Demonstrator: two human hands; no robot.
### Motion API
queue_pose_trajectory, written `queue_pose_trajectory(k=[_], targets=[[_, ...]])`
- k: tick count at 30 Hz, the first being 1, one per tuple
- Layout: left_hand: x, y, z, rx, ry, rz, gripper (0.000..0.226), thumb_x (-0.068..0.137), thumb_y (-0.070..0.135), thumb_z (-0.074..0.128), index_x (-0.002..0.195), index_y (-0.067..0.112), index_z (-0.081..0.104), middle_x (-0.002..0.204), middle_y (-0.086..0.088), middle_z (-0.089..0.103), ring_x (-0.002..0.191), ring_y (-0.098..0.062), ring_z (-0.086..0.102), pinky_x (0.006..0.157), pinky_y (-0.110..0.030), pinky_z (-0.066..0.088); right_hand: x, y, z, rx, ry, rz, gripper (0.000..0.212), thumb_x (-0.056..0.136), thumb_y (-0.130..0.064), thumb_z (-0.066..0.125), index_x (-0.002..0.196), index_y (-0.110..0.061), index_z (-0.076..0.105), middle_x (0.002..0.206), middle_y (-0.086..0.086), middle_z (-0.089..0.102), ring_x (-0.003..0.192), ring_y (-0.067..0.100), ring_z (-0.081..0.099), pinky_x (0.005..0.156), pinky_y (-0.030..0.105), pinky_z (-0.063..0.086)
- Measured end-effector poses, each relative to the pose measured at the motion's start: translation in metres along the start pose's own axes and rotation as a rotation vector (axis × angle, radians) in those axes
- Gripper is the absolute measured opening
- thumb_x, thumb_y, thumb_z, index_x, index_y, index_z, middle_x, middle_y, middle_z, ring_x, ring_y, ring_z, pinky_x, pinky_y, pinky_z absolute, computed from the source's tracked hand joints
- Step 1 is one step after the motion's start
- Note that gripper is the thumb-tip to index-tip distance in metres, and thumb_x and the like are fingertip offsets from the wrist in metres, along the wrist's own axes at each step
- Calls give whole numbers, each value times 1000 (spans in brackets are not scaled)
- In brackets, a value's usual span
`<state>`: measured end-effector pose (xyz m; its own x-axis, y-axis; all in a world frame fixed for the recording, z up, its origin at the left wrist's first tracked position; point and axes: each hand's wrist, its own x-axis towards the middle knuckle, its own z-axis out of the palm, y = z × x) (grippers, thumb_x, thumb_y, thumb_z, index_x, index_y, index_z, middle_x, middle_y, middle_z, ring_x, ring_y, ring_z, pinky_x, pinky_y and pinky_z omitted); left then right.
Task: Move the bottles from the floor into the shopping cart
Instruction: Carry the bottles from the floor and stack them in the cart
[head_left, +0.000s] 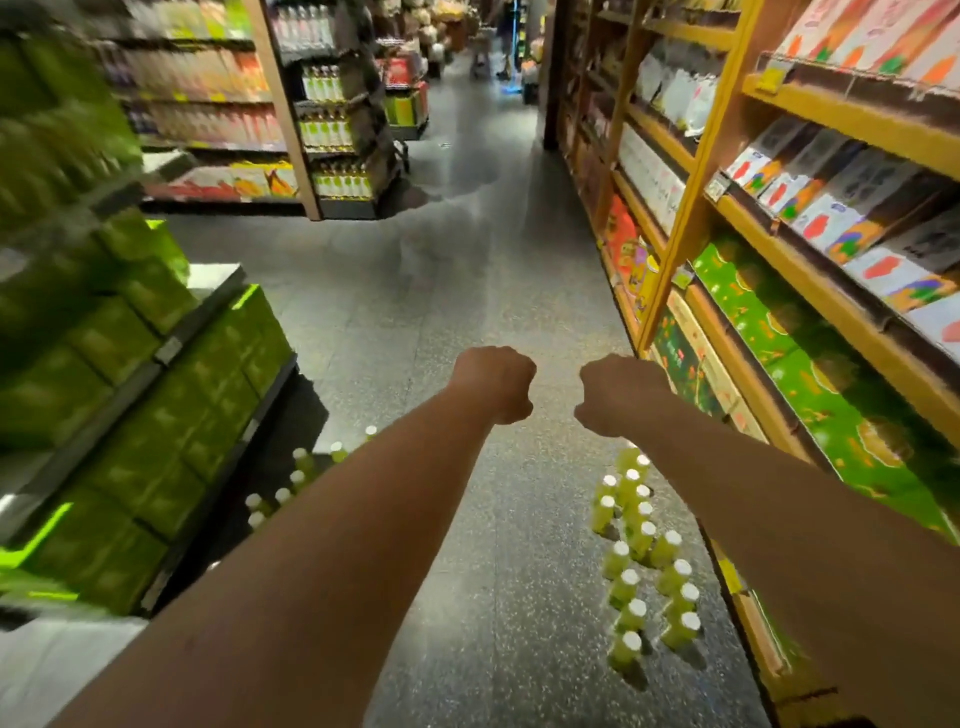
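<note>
The grey speckled floor (467, 291) is running up the middle of a shop aisle and taking up most of the view. On the right, tall yellow-wood shelving (691, 171) is holding flat boxes in white, orange and green. On the left, stacks of green cartons (171, 415) are sitting on a dark low stand, blurred. Further back on the left, more shelving (291, 104) is carrying rows of pale drinks.

2 bare forearms are reaching forward from the bottom edge, side by side and apart. The left hand (496, 384) and the right hand (618, 397) are hanging over the floor with their backs to the camera; the fingers of both are curling under into fists and are gripping nothing.

The bottles are standing upright on the floor in 2 groups, green with white caps. The larger group (641, 540) is lining up in rough rows just beside the foot of the right shelving, below the right forearm. The smaller group (298, 467) is standing near the base of the cartons, partly hiding behind the left forearm.
</note>
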<state>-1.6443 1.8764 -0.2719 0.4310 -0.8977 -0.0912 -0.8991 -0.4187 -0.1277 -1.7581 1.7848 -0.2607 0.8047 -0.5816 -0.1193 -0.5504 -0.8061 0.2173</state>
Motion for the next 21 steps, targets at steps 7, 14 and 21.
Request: queue_pose_trajectory(k=[7, 14, 21], targets=[[51, -103, 19, 10, -66, -167, 31, 90, 28, 54, 120, 20, 59, 117, -2, 61, 104, -22, 60, 74, -32, 44, 110, -76, -19, 16, 25, -192, 14, 89, -27, 53, 97, -17, 55, 79, -2, 46, 76, 19, 51, 67, 29, 40], [110, -192, 36, 18, -110, -255, 32, 92, 29, 54, 121, 18, 59, 116, -4, 61, 103, -24, 60, 81, -35, 49, 223, -120, -22, 63, 10, -259, 11, 88, -23, 54, 96, -17, 58, 83, -2, 52, 76, 19, 51, 64, 28, 38], [181, -252, 66, -46, -179, -372, 35, 91, 31, 53, 123, 18, 56, 118, -4, 60, 106, -24, 58, 77, -35, 47, 338, -148, -12, -16, -5, -417, 24, 90, -24, 50, 111, -16, 57, 93, 2, 56, 86, 22, 57, 68, 30, 42]])
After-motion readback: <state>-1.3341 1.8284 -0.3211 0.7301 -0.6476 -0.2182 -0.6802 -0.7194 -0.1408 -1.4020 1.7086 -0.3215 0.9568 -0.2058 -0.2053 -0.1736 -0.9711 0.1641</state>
